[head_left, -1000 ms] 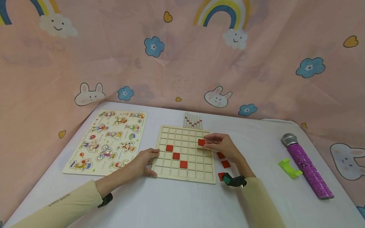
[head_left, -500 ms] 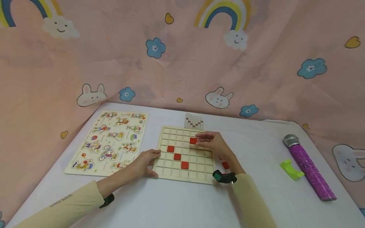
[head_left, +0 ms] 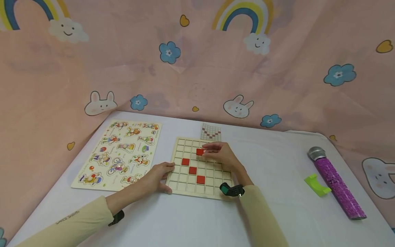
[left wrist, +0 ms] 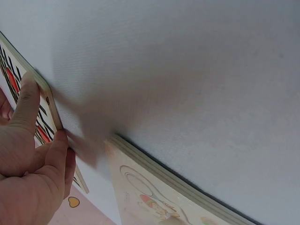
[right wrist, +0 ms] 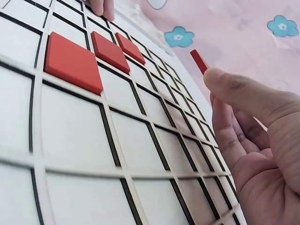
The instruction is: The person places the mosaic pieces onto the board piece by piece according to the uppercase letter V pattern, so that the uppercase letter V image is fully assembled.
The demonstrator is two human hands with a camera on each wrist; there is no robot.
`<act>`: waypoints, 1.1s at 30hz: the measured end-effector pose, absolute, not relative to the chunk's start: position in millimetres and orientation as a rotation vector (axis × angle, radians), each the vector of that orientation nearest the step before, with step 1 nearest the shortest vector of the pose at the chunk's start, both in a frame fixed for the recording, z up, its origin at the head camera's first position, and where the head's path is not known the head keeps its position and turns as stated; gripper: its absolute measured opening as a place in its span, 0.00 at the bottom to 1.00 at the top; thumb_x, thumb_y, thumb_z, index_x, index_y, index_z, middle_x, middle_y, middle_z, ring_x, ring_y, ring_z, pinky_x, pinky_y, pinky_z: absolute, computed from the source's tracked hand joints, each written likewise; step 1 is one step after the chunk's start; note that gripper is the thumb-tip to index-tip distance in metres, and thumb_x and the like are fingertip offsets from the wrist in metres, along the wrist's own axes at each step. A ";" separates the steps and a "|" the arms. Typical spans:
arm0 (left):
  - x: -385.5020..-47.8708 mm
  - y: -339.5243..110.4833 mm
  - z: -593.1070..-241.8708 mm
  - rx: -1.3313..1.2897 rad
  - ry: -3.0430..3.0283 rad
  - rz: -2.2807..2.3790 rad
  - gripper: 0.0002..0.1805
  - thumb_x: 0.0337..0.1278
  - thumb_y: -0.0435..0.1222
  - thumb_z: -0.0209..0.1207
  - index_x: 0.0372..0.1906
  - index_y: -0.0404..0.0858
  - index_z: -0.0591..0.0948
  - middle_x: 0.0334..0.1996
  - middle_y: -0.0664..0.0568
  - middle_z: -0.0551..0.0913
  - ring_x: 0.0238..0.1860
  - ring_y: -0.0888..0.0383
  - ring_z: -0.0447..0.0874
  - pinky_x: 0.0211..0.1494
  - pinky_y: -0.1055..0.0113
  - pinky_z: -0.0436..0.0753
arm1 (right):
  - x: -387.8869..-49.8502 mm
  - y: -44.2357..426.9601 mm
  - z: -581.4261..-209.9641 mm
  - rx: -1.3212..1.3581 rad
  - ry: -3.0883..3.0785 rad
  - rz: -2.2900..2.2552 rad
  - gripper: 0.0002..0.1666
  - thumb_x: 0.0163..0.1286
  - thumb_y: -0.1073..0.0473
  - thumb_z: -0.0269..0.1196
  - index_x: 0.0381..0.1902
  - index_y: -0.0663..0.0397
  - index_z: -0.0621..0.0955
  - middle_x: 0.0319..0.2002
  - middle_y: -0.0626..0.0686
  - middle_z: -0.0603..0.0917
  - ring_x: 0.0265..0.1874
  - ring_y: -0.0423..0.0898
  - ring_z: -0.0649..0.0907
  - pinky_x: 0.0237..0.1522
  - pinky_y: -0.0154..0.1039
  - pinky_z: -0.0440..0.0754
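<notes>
A square wooden grid board [head_left: 182, 187] lies on the white cloth, with three red square tiles in its cells in a diagonal; one is this tile [head_left: 192, 170]. My right hand [head_left: 223, 156] pinches another red tile [head_left: 200, 152] over the board's upper part, between thumb and fingers. In the right wrist view, this tile [right wrist: 199, 62] is held edge-on above the board. My left hand [head_left: 157, 176] rests against the board's left edge, with the thumb by the near corner and the fingertips farther up the edge.
Behind the board lies a small pattern card [head_left: 211, 132] printed with a V of red squares. A picture puzzle board [head_left: 105, 164] lies to the left. At right are a purple glitter microphone [head_left: 337, 187] and a lime-green curved piece [head_left: 316, 186]. A pink printed curtain [head_left: 191, 68] hangs behind.
My right hand has carried the red tile leftward across the upper board, from its right side toward the middle. My right forearm now covers the loose tiles beside the board. My left hand stays put.
</notes>
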State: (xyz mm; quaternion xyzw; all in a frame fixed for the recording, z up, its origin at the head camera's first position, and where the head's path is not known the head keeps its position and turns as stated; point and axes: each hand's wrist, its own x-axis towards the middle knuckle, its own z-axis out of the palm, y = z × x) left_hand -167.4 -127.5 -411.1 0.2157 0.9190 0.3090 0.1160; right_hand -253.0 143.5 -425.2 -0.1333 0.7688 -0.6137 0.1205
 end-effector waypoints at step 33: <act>-166.9 -131.3 -412.0 0.752 2.722 0.866 0.43 0.30 0.30 0.77 0.57 0.17 0.71 0.62 0.33 0.70 0.64 0.38 0.67 0.64 0.56 0.74 | -254.4 74.9 -424.7 -0.535 2.444 -1.587 0.17 0.58 0.67 0.70 0.46 0.66 0.83 0.41 0.59 0.86 0.37 0.47 0.86 0.39 0.32 0.86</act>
